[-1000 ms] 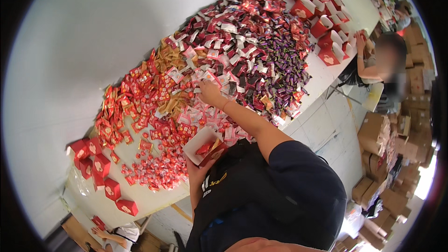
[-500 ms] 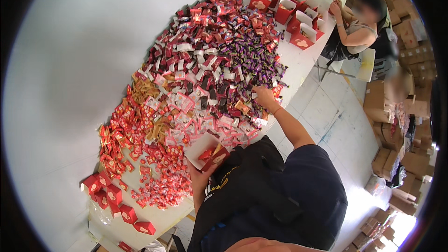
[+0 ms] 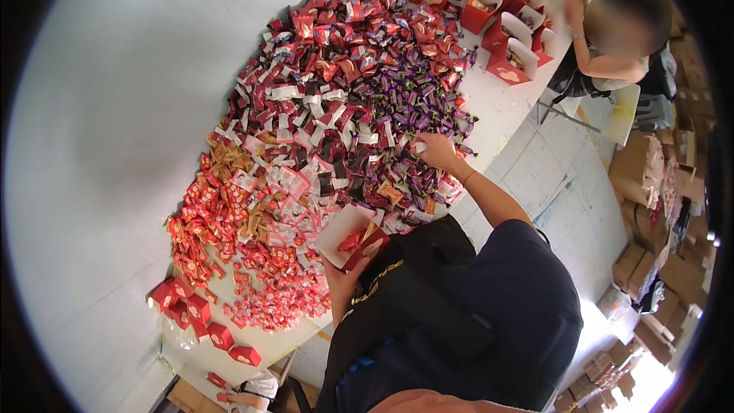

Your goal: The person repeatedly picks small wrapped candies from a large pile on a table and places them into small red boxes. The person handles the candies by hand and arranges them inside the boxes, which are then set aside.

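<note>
My left hand (image 3: pixel 341 281) grips an open red paper box (image 3: pixel 372 251) with a white inner flap, close to my body. Inside it lie a few wrapped sweets (image 3: pixel 351 242), one of them red. My right hand (image 3: pixel 437 151) is over the pile of purple-wrapped candies (image 3: pixel 413 95), fingers pinched together. Something small and pale shows at its fingertips, too small to name. Pink-and-white packets (image 3: pixel 294 183) and dark red packets with white ends (image 3: pixel 317 107) lie to the left of that hand.
Filled open red boxes (image 3: pixel 511 61) stand at the far right of the table. Red-wrapped snacks (image 3: pixel 336 23), orange-red packets (image 3: pixel 206 210) and small red candies (image 3: pixel 283 298) spread around. Several closed red boxes (image 3: pixel 198 307) sit at lower left. A person (image 3: pixel 612 46) sits at the table's right edge; cartons (image 3: pixel 638 172) stack behind.
The view has shifted slightly, so the table and boxes sit differently in it. My left hand still holds the red box; my right hand stays among the purple candies, fingers pinched.
</note>
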{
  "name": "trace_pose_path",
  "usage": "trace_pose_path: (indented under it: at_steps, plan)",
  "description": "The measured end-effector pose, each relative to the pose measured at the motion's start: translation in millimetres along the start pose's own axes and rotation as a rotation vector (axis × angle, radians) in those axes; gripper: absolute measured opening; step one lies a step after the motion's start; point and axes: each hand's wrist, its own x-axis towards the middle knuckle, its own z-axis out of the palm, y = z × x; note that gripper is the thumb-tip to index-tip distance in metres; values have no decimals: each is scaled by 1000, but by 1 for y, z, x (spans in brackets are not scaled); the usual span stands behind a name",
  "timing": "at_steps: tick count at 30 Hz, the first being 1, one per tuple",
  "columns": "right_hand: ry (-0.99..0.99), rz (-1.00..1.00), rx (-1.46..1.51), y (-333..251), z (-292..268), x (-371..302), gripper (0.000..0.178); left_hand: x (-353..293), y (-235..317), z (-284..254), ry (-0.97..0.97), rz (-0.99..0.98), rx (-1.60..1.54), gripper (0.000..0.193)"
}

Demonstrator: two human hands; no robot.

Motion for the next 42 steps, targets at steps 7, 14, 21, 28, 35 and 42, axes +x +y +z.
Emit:
trace_pose_path:
  at_steps: [7,14,21,28,35,42]
  plan:
    - [84,-178,131,-32,9,21,31,27,18,36,-71,-13,11,82]
    - [370,2,462,-100,-48,197,47,43,30,49,-37,-176,-34,86]
    - [119,40,478,-99,-66,200,44,46,37,41,41,-26,-79,78]
    - [47,102,1583,-185,-108,-14,25,61,50,58,0,4,57,72]
    - [432,-604,804,-206,-93,-92,54,56,36,89,160,478,147,79]
    - [404,-763,657,-176,-119,-126,47,39,51,101,131,609,265,76]
